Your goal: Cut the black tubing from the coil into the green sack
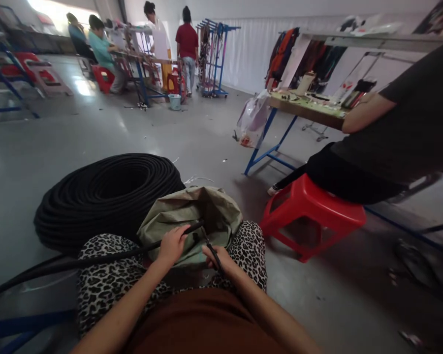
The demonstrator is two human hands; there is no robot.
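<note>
- Gripping a thick, round black cord (149, 247) with the left hand (172, 246), fingers and thumb curled around it just short of the free end.
- Holding what look to be black-handled scissors (217, 258) in the right hand (221, 261), fingers bent around the handles, blades pointing forward toward the cord's end; too small to tell how wide the blades stand or whether touching the cord.
- Placed above the gaping mouth of a crumpled, olive-green fabric sack (157, 216): the cord's end, within the outline of the rim, with the sack set between knees in leopard-print trousers (99, 280).
- Trailing leftward over the left thigh: the cord's long side, near a large, ring-shaped black coil (64, 209) lying on the smooth grey floor (114, 123).
- For a clean cut, probably best to pinch the cord firmly close to the blades, with left fingertips well behind their path.
- Better to set the cord deep toward the scissors' pivot, square across its length; likely to slip or flatten near the tips.
- Worth leaving slack behind the left hand, to avoid a tug from the trailing length.
- Advisable to hold the blades clear of the sack's folds, low enough for any offcut to drop inside.
</note>
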